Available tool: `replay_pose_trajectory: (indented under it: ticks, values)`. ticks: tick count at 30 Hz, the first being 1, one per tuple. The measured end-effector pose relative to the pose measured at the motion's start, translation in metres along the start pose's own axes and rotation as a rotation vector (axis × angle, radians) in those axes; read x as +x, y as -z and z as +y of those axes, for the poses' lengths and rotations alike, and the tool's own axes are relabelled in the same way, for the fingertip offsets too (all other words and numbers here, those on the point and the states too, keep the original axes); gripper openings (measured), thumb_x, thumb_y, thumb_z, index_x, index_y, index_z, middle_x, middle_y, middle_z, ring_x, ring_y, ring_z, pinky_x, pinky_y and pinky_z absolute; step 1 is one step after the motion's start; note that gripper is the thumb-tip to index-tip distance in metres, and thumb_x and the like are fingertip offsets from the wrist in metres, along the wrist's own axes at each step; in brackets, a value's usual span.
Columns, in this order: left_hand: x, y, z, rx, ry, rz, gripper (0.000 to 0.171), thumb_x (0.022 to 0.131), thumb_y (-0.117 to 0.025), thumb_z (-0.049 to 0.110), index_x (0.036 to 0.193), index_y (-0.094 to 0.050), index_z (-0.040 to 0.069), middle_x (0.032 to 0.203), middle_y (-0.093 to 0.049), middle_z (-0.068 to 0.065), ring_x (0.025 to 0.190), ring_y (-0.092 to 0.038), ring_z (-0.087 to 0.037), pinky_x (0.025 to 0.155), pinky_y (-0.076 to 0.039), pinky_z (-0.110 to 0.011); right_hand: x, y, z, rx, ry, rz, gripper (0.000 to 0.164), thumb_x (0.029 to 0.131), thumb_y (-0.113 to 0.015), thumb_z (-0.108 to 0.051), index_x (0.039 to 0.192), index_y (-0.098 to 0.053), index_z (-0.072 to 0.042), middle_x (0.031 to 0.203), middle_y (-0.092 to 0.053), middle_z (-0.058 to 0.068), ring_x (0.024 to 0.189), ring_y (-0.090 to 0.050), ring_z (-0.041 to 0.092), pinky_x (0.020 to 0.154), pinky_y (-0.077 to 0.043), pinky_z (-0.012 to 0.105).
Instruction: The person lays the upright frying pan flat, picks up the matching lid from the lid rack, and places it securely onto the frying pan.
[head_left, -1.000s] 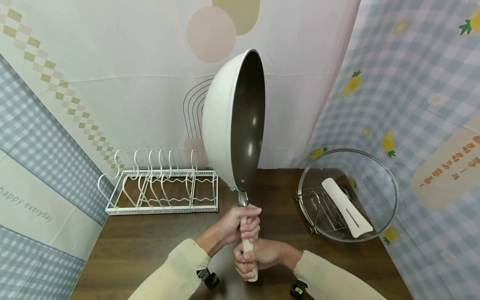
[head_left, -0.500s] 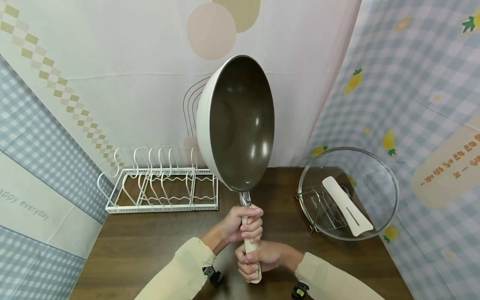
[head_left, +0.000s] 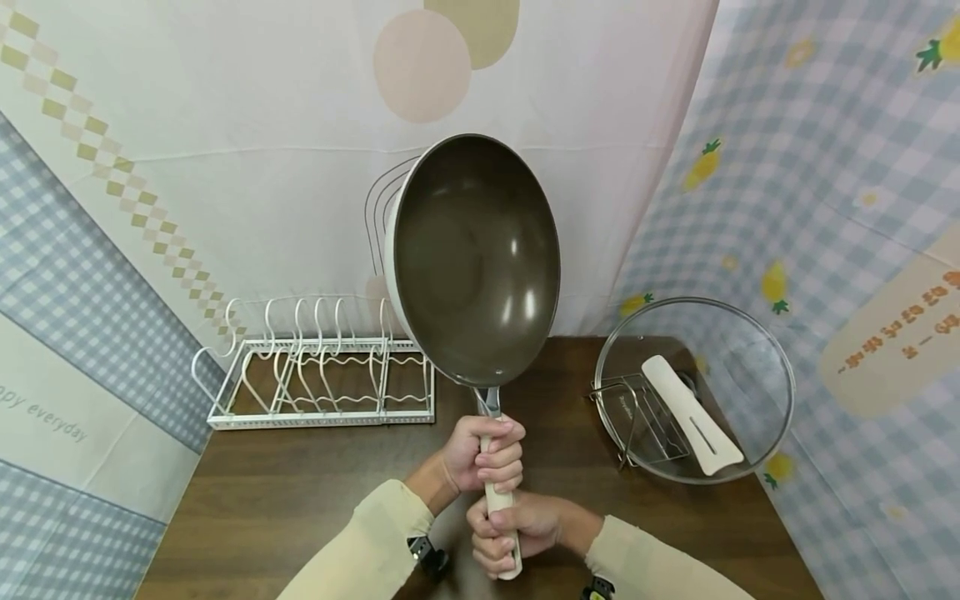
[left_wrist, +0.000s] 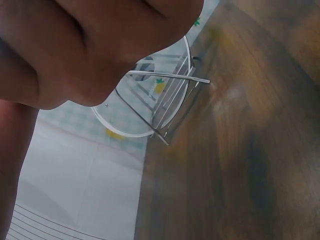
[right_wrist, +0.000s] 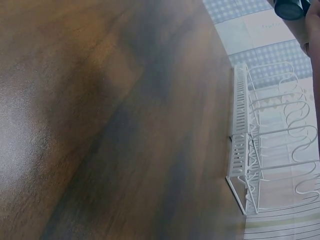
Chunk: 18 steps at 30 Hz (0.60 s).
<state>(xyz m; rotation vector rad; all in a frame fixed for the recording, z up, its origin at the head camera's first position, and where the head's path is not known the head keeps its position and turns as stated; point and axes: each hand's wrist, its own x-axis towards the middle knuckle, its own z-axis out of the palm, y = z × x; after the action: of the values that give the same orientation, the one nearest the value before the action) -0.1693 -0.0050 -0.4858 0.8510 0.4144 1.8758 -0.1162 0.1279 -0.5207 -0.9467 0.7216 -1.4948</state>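
Both hands grip the cream handle of a deep frying pan (head_left: 472, 258), white outside and dark brown inside. The pan is held up over the table with its bowl pointing away and its inside facing the head camera. My left hand (head_left: 487, 454) wraps the handle just below the metal neck. Below it, my right hand (head_left: 517, 529) grips the handle near its end, the thumb lying along it. In the left wrist view the knuckles of the left hand (left_wrist: 95, 45) fill the upper left.
A white wire rack (head_left: 322, 417) with upright loops stands on the wooden table (head_left: 300, 483) at the back left. At the right, a glass lid (head_left: 789, 392) with a white handle (head_left: 693, 417) leans in a small metal wire stand (head_left: 645, 417). Curtains hang behind.
The pan has turned about its handle, from nearly edge-on to showing its full inside, and its top has dropped a little. Both hands keep their grip; rack and lid stay put.
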Motion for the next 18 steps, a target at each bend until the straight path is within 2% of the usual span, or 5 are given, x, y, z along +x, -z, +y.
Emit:
replay_pose_trajectory:
  ticks: [5, 11, 18]
  values:
    - [0.0007, 0.0025, -0.0009, -0.036, -0.002, -0.031, 0.041, 0.100, -0.052, 0.032, 0.064, -0.036, 0.018, 0.043, -0.026, 0.008, 0.036, -0.027, -0.008, 0.046, -0.033, -0.026, 0.0006, -0.0004, 0.0004, 0.017, 0.000, -0.016, 0.043, 0.098, -0.054, -0.063, 0.079, -0.039, -0.027, 0.061, -0.036, -0.011, 0.061, -0.043, 0.007, 0.080, -0.046, 0.023]
    - [0.0021, 0.0035, -0.0033, -0.062, 0.003, -0.070, 0.042, 0.099, -0.052, 0.033, 0.064, -0.035, 0.018, 0.043, -0.024, 0.007, 0.036, -0.026, -0.008, 0.046, -0.030, -0.028, 0.0013, -0.0038, -0.0002, 0.042, -0.001, -0.046, 0.042, 0.099, -0.054, -0.061, 0.079, -0.039, -0.027, 0.059, -0.035, -0.010, 0.058, -0.041, 0.009, 0.079, -0.045, 0.023]
    - [0.0029, 0.0024, -0.0052, -0.074, 0.003, -0.078, 0.042, 0.098, -0.053, 0.034, 0.064, -0.035, 0.018, 0.042, -0.024, 0.007, 0.035, -0.026, -0.008, 0.045, -0.027, -0.028, 0.0009, -0.0098, -0.0008, 0.059, -0.011, -0.009, 0.041, 0.101, -0.055, -0.056, 0.077, -0.040, -0.026, 0.058, -0.034, -0.010, 0.058, -0.042, 0.008, 0.077, -0.045, 0.023]
